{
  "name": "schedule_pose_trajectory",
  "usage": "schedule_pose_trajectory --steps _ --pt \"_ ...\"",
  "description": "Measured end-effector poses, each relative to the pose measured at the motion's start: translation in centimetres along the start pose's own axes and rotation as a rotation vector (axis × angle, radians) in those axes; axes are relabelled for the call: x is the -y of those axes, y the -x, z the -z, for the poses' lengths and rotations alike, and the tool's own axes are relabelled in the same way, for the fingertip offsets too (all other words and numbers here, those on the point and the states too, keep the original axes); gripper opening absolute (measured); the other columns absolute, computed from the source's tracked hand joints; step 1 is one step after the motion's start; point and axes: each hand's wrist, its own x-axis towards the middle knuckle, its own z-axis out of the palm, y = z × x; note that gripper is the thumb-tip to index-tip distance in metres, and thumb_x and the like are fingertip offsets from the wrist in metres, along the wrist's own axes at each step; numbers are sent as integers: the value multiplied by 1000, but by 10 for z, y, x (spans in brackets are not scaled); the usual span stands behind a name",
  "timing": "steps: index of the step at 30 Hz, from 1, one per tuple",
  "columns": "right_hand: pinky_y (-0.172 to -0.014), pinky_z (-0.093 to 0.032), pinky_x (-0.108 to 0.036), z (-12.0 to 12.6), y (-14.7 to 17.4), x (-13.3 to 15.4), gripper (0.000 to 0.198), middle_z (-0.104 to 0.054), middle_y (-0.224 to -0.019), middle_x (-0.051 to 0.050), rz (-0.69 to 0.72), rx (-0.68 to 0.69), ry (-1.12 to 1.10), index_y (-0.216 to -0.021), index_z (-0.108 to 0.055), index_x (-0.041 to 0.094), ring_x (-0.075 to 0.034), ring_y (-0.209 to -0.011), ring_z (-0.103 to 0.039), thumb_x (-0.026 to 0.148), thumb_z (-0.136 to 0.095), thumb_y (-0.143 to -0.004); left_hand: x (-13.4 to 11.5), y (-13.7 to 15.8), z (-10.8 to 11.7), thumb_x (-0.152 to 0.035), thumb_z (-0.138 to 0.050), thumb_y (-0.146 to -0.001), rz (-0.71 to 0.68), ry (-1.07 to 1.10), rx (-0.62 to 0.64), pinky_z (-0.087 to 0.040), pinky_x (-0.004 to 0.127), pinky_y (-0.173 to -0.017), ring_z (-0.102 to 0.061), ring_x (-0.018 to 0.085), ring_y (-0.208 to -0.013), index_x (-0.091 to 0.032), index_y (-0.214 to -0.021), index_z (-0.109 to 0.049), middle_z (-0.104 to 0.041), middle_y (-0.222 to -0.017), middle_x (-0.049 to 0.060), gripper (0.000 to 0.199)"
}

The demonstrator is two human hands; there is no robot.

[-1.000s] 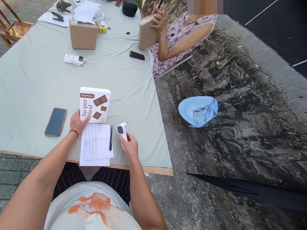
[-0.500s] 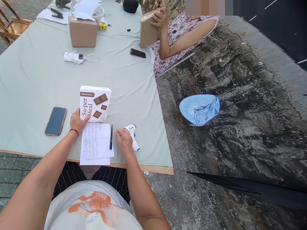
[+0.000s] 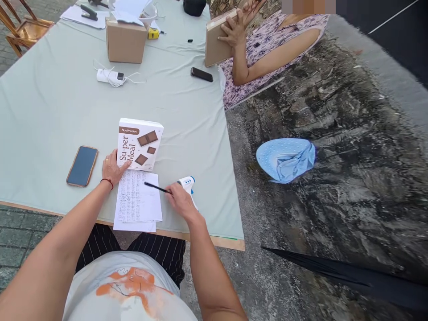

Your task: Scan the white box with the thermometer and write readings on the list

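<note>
A white box with brown bar pictures (image 3: pixel 142 145) stands upright on the cloth-covered table. My left hand (image 3: pixel 113 168) grips its lower left edge, thumb across the printed front and the other fingers partly hidden behind. Between the closed fingers of my right hand (image 3: pixel 181 199) is a black pen (image 3: pixel 155 186), its far end pointing left over the printed sheets of paper (image 3: pixel 142 200). These sheets lie in front of the box at the table's near edge. Partly covered by my right hand is a white and blue handheld thermometer (image 3: pixel 187 183).
A phone (image 3: pixel 82 166) lies to the left. Farther back are a white device with a cord (image 3: pixel 110 77), a cardboard box (image 3: pixel 125 42), a yellow tape measure (image 3: pixel 153 33) and a black object (image 3: pixel 201 74). A co-worker at right holds a flat brown box (image 3: pixel 217 42). A blue hat (image 3: pixel 286 159) lies beyond the table's right edge.
My right hand has picked up the pen from the papers and holds it tilted. The left hand keeps its grip on the white box. The whole view has shifted slightly.
</note>
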Motion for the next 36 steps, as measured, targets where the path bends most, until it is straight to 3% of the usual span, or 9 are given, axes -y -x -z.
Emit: schedule_pose_trajectory --steps 5,9,15,36 --pt "-64 -46 -30 -29 -5 24 9 -56 -73 1 -212 -344 -484 -79 -53 23 -15 -66 -52 31 -57 -81 -1 1 0 -66 -53 -85 -11 -4 2 -43 50 -95 -55 36 -114 -17 -137 -46 -65 -122 15 72" --pt "-62 -47 -30 -64 -19 45 12 -58 -69 2 -303 -384 -712 -81 -58 22 -15 -63 -54 34 -55 -79 -2 1 2 -67 -52 -85 -16 -18 13 -44 48 -92 -57 35 -109 -17 -135 -47 -66 -118 15 71" --pt "-58 -44 -28 -84 -26 51 11 -55 -61 4 -342 -400 -587 -74 -59 22 -13 -56 -48 33 -57 -72 -4 2 1 -66 -53 -85 -12 -17 5 -44 47 -95 -56 34 -112 -17 -135 -47 -65 -120 14 70" --pt "-64 -48 -31 -86 -23 48 11 -62 -69 0 -297 -342 -446 -78 -58 23 -16 -62 -55 32 -52 -77 -5 2 1 -66 -56 -83 -3 8 11 -43 47 -97 -56 34 -112 -19 -135 -47 -65 -119 13 71"
